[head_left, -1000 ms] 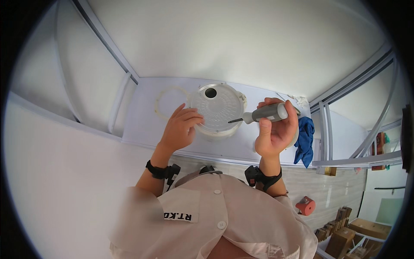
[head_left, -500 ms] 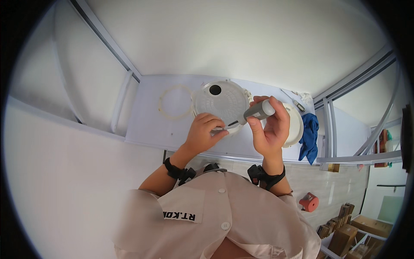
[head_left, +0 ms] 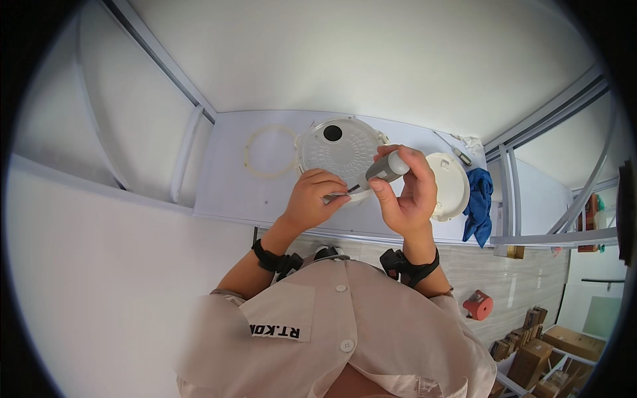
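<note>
Compared with a second ago, the left hand point(head_left: 317, 198) has moved right, curled fingers at the screwdriver point(head_left: 383, 170) tip, whether gripping anything I cannot tell, and the right hand point(head_left: 411, 199), shifted leftward, grips its handle by the round lid's point(head_left: 340, 154) near edge.

the left hand point(head_left: 314, 201) hides part of the round lid point(head_left: 342, 156); what the screwdriver point(head_left: 383, 170) touches is too small to tell; left sleeve point(head_left: 213, 325) is blurred; shirt point(head_left: 398, 322) is cut off below
</note>
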Motion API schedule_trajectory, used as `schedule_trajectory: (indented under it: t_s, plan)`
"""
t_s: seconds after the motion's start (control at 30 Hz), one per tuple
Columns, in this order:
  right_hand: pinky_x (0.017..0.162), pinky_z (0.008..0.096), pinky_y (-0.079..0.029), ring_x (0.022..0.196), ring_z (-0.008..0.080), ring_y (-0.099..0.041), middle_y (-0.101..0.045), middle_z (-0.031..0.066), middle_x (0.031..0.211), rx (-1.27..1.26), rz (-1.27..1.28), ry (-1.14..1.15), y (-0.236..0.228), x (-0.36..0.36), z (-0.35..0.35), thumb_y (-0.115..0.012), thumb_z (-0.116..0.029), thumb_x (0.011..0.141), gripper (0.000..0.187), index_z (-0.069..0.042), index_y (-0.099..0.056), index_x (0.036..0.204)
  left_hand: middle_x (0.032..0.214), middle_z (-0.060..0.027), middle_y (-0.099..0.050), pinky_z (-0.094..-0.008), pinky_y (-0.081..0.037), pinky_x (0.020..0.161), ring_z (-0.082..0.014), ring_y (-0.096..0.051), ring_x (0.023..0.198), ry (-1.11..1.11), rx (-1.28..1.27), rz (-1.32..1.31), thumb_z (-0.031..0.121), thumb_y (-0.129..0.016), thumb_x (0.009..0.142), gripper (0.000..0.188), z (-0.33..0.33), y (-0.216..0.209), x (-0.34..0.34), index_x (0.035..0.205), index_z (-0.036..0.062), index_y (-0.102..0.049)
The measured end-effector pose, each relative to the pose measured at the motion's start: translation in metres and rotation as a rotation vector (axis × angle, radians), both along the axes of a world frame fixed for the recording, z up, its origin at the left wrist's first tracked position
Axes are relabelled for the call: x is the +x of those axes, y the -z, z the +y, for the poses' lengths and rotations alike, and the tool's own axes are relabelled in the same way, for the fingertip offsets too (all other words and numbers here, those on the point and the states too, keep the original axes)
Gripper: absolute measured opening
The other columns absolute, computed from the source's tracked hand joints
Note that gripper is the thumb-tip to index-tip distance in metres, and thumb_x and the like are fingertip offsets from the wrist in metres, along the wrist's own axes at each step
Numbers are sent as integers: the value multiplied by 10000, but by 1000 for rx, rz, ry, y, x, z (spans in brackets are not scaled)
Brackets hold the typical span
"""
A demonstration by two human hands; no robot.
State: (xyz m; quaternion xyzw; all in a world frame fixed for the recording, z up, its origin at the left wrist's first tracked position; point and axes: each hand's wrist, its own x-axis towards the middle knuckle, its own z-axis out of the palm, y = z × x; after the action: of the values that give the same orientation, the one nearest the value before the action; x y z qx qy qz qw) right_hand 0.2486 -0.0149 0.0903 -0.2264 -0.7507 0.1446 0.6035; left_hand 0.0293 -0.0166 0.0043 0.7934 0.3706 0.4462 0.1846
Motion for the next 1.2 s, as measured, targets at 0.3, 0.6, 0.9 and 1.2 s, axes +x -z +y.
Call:
schedule_trajectory:
  t_s: [0.3,0.6,0.9,1.2]
  plan:
    - [943,432,-577,1140,345,-711,-677,205,1204,20,-20,26,0,-2,0,-850,-60,947,686,-15,-496,1533,951,-27,-793,-389,-550,843,-254,-726,897,17,15,-18,107,-935,758,186,2,1,-1,884,71,-803]
    - [920,426,-587,1120,343,-718,-677,216,1218,8,-46,-10,-4,-2,-1,-837,-76,964,672,-19,-496,1541,963,-26,-805,-392,-550,855,-239,-734,909,48,-20,-3,125,-910,792,135,3,-4,-3,869,70,-813]
    - [925,423,-592,1075,318,-727,-690,258,1258,7,-88,-35,-7,-1,0,-808,-82,990,658,-33,-480,1558,975,-28,-811,-396,-555,852,-244,-736,916,36,-19,19,122,-911,784,146,4,-3,-3,873,68,-809]
    - [937,412,-602,1114,362,-739,-721,230,1281,-149,-60,-116,-21,-3,-7,-832,-64,928,521,-9,-633,1406,976,-19,-809,-394,-559,844,-245,-733,919,13,4,14,126,-910,786,145,2,-1,-2,884,78,-813]
